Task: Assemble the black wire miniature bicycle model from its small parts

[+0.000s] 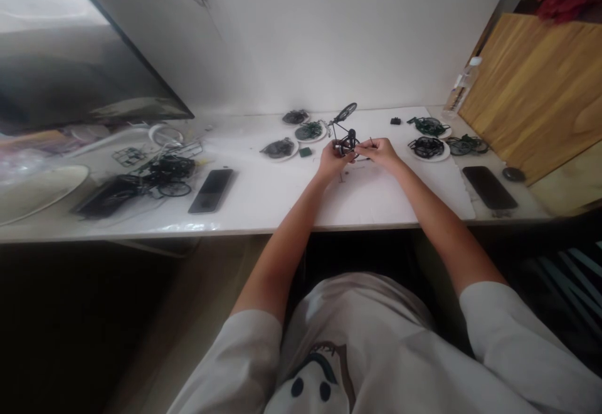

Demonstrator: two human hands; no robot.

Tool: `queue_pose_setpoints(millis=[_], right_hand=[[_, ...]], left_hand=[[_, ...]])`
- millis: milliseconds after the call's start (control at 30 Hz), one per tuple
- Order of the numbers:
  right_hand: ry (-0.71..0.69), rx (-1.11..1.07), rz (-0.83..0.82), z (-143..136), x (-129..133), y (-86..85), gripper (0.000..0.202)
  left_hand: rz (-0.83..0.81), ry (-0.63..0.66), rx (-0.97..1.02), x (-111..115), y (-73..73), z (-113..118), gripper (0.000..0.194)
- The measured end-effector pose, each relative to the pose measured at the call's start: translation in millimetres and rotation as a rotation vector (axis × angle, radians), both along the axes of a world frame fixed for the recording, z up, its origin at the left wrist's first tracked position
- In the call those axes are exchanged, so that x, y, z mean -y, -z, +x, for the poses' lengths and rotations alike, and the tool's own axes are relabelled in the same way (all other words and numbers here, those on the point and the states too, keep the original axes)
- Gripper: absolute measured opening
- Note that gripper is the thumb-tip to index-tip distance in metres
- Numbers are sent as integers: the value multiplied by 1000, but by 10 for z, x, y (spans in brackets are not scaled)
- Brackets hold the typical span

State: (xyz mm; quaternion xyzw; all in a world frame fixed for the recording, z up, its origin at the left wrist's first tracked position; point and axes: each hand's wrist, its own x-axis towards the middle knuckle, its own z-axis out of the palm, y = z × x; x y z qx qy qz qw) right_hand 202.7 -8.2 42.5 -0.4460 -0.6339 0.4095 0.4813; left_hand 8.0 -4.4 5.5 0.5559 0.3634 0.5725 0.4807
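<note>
A small black model bicycle point(347, 113) is held above the white table, tilted, with one wheel raised toward the wall and the other down between my hands. My left hand point(333, 162) is closed round the lower wheel end from the left. From the right, my right hand point(382, 152) pinches at the same end, its fingertips close to the wheel. A thin dark piece sticks up by the right fingers; what they grip is too small to make out. Just left of the bicycle lies a small green block point(305, 152).
White plates with dark parts point(278, 148) stand left of my hands; more plates point(429, 149) stand right. Phones lie at left point(211, 191) and right point(489, 187). Black model bicycles point(172, 175) crowd the left side. A bottle point(461, 91) stands by a wooden board point(540, 88).
</note>
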Motion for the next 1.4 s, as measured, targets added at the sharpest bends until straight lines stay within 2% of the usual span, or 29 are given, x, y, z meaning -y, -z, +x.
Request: queue_pose_setpoints(millis=[233,467,633,867,1100,1200,1333,1400], right_hand=[[-13,2,2,-9,13,-25,52],[2,-4,32,-21,-24,34,47],[20,24,59,-49,-18,36,40],[53,108,74,-129,89,-53,36],[42,171,125,-148,113,-37,50],[72,223,214,-101,77,-8,53],[95,239,417,-39,-40,36,58],[116,305,456,-35,-99,63,60]], left_hand=[[-33,-41,-6,51,-57,6,47],[-67,-49,-8,102,-118,17,46],[-52,-56,-19,69,-73,15,48],[0,-61,1,-41,48,-7,47],[5,-84,1,-24,24,-25,45],[9,-116,-3,-16,14,-26,43],[13,-190,-3,-27,12,-33,39],[11,-243,3,-30,2,-42,38]])
